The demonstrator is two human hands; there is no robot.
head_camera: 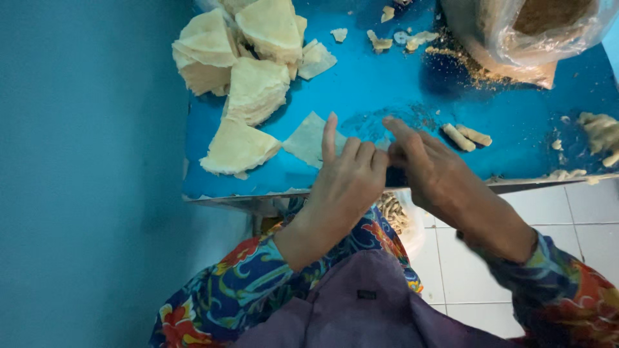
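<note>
My left hand (345, 180) and my right hand (429, 167) meet over the near edge of a blue table (400, 90). Their fingertips press together on a thin, pale pastry sheet (308, 138) that lies flat on the table; the part under my fingers is hidden. My left index finger sticks up. Two finished small rolls (465, 136) lie just right of my right hand.
Stacks of triangular pastry sheets (248, 71) fill the table's far left. A clear plastic bag of brown crumbly filling (529, 32) stands at the far right, with crumbs spilled before it. More rolls (599, 132) lie at the right edge. White tiled floor (580, 225) shows below.
</note>
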